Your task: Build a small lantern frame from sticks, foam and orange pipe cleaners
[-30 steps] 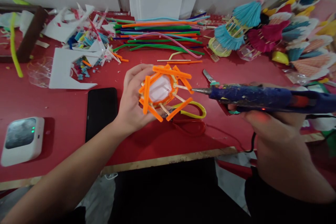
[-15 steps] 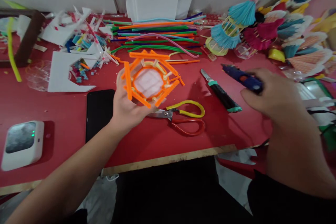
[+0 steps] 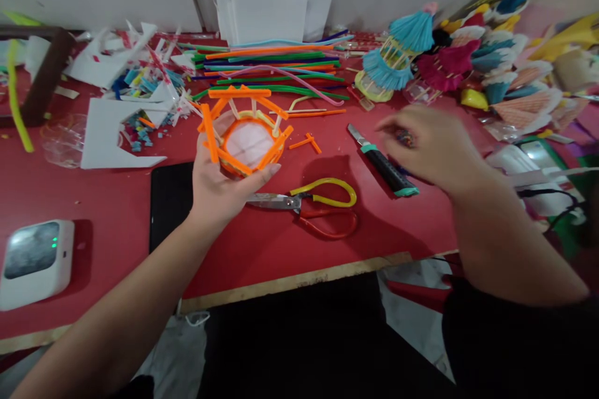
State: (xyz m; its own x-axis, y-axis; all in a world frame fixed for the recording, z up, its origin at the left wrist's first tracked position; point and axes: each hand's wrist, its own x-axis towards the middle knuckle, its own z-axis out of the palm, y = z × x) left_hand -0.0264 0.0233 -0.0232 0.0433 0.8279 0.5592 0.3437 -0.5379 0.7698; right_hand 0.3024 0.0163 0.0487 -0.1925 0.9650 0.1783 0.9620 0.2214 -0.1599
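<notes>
My left hand (image 3: 219, 187) is closed around an orange stick-and-pipe-cleaner lantern frame (image 3: 243, 134) with a white round base, held over the red table (image 3: 116, 212). To its right, my right hand (image 3: 430, 146) hovers with fingers curled, blurred by motion, above a black utility knife (image 3: 384, 165). A small dark thing shows at its fingertips, and I cannot make out what it is. A short orange cross piece (image 3: 306, 141) lies on the table between the hands. Scissors (image 3: 322, 202) with yellow and red handles lie just below the frame.
A black phone (image 3: 171, 199) and a white device (image 3: 32, 262) lie at the left. Coloured pipe cleaners (image 3: 271, 68) and white foam sheets (image 3: 266, 6) sit at the back. Foam scraps (image 3: 116, 137) lie at back left, and finished tasselled lanterns (image 3: 388, 65) at the right.
The blue glue gun left the frame's side and is no longer clearly in my right hand, which swung right and then left over the knife. My left hand carried the frame up and left.
</notes>
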